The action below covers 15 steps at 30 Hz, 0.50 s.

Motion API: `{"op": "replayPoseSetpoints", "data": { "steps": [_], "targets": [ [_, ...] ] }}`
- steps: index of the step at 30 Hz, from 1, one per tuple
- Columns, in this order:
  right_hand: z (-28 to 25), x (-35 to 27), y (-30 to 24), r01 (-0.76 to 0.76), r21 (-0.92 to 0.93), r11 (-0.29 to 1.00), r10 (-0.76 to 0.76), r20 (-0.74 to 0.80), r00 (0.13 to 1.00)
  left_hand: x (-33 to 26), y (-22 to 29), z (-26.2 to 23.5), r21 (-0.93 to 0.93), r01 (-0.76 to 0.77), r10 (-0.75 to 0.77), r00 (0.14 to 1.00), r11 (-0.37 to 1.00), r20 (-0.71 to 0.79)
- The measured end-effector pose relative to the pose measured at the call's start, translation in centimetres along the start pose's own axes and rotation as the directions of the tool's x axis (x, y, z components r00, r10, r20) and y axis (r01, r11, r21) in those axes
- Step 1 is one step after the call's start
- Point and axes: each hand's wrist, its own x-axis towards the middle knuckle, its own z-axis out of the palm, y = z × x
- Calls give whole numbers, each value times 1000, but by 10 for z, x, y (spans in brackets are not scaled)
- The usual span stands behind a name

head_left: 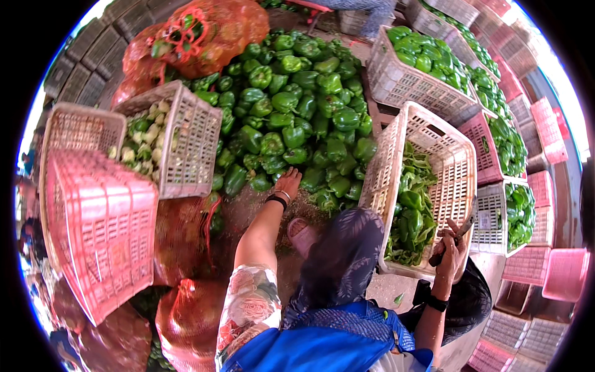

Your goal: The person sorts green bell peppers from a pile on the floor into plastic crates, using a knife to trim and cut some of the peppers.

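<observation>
Nearest the camera is the person's own lap, a blue apron [322,347] over dark patterned cloth, with both forearms rising out of it.

The largest thing in reach is the heap of green bell peppers [297,105] lying on the floor, straight ahead and spreading well beyond the left arm's reach. The left hand [287,183] rests at the heap's near edge, fingers spread loosely and curling down over the closest peppers; it has not closed on any one of them.

To the right stands a white slatted crate [434,142], tilted toward the person and part filled with cut green peppers [409,217]. The right hand [452,251] sits at the crate's near rim, fingers pressed together around a dark handle, seemingly a small knife [462,230]; its blade cannot be made out clearly.

To do the pick well, it seems wisest to take one firm pepper from the near edge rather than dig into the pile, so that neighbours do not roll, and to keep the blade pointed away from the reaching arm.

The peppers are glossy, deep green, blocky and lobed, with short stems.

Smaller things: a pink sandal [304,234] on the floor between the arms, and a dark band [276,200] on the left wrist.
</observation>
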Motion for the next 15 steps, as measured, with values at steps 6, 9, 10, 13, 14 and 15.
{"op": "replayPoseSetpoints", "data": {
  "steps": [6, 9, 10, 13, 14, 15],
  "targets": [
    [5, 5, 10, -17, -57, 998, 15, -42, 999, 34, 2, -3, 356, -268, 136, 925, 895, 355],
    [7, 4, 7, -27, -96, 995, 20, -70, 997, 45, 11, -8, 461, -486, 89, 754, 743, 651],
    [6, 2, 6, -27, -110, 994, 18, -80, 997, 46, 14, -9, 430, -538, 143, 729, 725, 670],
    [12, 5, 4, -43, -95, 995, 39, -51, 998, 21, -29, 56, 498, -403, 185, 884, 768, 430],
    [14, 8, 3, -52, -82, 995, 52, -6, 999, 13, -57, 80, 424, -261, 88, 919, 867, 384],
    [12, 9, 5, -71, -40, 997, 71, 8, 997, 10, -86, 90, 350, -123, 2, 945, 929, 327]
  ]
}}
